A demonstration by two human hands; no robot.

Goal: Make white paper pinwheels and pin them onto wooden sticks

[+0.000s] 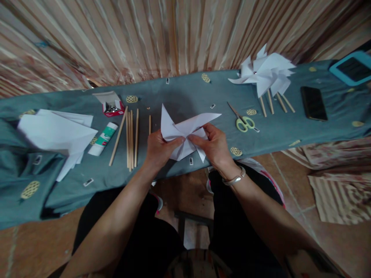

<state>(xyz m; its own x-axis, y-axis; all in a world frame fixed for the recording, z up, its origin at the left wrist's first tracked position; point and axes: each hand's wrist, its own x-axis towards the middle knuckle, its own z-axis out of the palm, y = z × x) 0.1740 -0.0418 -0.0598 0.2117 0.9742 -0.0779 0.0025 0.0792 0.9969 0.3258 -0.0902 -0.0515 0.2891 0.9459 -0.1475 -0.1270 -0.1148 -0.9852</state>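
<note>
Bare forearms (118, 210) end in left hand (158, 150) and right hand (216, 146), both pinching folded white paper (193, 124), while an open red box (114, 113) on the table (185, 90) holds shiny metal pieces (111, 107).

Striped curtain (139, 38), brown tiled floor (298, 210).

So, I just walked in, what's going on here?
A person's left hand and right hand hold a folded white paper shaped like a pinwheel, thumbs near its center. Wooden sticks, a glue stick and an open red box lie to the left. To the right are scissors and pinwheels on sticks.
</note>
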